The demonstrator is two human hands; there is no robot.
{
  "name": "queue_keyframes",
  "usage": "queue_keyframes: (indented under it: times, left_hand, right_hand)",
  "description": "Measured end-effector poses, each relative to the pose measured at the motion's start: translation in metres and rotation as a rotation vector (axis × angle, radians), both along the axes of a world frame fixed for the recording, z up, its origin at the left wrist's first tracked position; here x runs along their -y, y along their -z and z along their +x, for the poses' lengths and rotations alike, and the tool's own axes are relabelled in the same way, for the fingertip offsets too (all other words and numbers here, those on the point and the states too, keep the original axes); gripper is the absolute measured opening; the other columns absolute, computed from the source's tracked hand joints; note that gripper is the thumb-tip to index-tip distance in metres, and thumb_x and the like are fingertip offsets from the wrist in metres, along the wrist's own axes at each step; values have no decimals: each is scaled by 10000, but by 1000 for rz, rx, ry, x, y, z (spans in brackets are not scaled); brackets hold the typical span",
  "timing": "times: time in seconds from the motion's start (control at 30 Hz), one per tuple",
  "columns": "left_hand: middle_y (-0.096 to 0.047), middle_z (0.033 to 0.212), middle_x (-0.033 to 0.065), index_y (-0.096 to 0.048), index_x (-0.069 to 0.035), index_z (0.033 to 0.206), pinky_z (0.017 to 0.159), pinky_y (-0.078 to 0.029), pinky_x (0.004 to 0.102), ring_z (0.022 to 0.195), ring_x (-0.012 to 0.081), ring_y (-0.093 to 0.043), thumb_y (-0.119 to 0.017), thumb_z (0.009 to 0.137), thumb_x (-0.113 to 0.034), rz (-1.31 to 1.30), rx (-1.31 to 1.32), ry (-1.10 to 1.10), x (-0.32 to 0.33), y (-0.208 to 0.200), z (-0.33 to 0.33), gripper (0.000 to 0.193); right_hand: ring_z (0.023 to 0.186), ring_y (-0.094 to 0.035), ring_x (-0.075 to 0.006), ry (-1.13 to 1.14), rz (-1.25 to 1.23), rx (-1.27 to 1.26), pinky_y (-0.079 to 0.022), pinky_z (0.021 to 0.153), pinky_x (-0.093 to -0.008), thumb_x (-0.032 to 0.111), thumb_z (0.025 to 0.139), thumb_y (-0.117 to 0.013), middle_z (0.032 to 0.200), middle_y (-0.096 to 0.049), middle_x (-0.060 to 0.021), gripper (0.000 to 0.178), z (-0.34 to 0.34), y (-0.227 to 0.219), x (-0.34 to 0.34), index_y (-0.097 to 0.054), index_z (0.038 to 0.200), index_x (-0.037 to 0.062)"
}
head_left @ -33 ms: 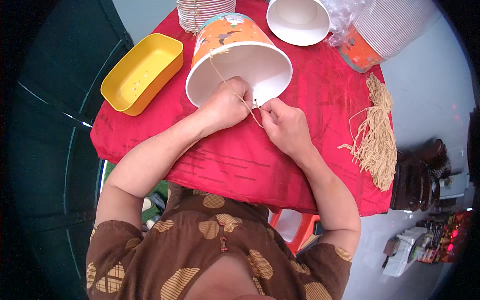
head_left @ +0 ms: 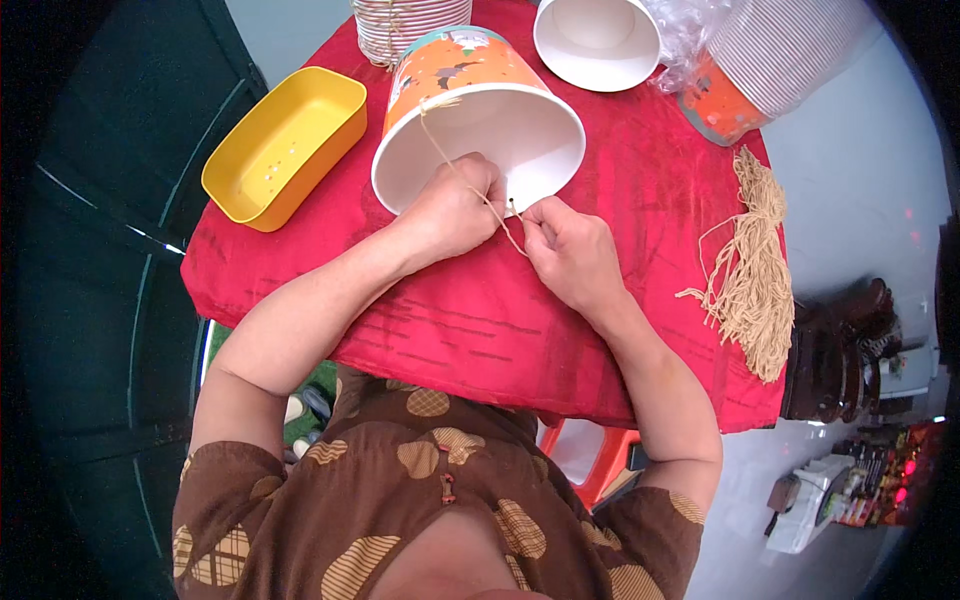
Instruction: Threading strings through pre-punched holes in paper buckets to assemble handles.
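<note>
An orange patterned paper bucket [head_left: 462, 68] lies on its side, its white open mouth toward me. A tan cord [head_left: 436, 143] runs from a frayed knot at its upper left rim, across my left hand, to the lower rim. There a small hole [head_left: 511, 201] shows, with cord at it. My left hand [head_left: 462, 205] reaches into the mouth with curled fingers; their tips and whatever they grip are hidden. Just outside the rim beside the hole, my right hand [head_left: 570, 245] pinches the cord between thumb and forefinger.
A yellow tub [head_left: 330, 98] with small white bits stands at left. Another white-lined bucket [head_left: 597, 45] lies at the back, near stacked buckets [head_left: 785, 55] in clear plastic. More stacked rims [head_left: 410, 25] rise behind. A bundle of tan cords [head_left: 755, 270] lies at right on the red tablecloth [head_left: 440, 330].
</note>
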State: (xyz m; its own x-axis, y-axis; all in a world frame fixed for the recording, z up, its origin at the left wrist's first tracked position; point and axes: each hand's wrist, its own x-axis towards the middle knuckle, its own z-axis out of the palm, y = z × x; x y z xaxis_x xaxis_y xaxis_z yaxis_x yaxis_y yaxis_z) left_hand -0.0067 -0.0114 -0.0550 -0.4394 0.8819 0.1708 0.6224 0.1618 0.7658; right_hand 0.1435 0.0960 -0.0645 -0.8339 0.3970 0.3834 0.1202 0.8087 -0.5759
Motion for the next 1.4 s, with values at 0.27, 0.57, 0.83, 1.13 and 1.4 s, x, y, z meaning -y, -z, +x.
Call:
queue_keyframes:
  times: [0.27,0.57,0.83,1.13,1.4]
  left_hand:
    - [-615,739,166,-571,14,724,650,-475,391,708,277,-612,-614,774,-33,-6,-96,-61,0,0,2,81]
    - [-599,839,167,-585,17,779,695,-486,383,785,282,-622,-615,767,-14,51,-33,39,3,6,0,45]
    - [-569,908,184,-575,22,780,711,-494,399,814,336,-613,-674,740,-11,46,-140,86,7,-3,8,112]
    - [-558,909,206,-566,40,770,745,-497,441,830,386,-597,-671,742,17,69,-268,47,2,13,11,111]
    - [-578,896,169,-581,24,755,737,-491,404,841,333,-605,-660,747,26,77,-163,107,2,8,10,80]
  right_hand:
    - [630,-642,-390,-19,81,9,-497,577,-506,53,806,-573,649,-616,-206,86,1,-1,-1,-609,883,46]
    - [622,-644,-387,8,111,29,-497,574,-510,71,815,-570,640,-617,-208,92,1,5,0,-600,898,44]
    - [614,-641,-390,3,121,35,-492,561,-512,79,814,-571,631,-611,-215,93,1,3,0,-599,894,41]
    - [612,-638,-393,-4,83,28,-492,564,-512,110,827,-585,633,-613,-213,86,0,1,1,-603,861,33]
    - [621,-637,-402,28,103,73,-489,570,-518,149,872,-585,638,-614,-220,122,1,4,-2,-614,846,34]
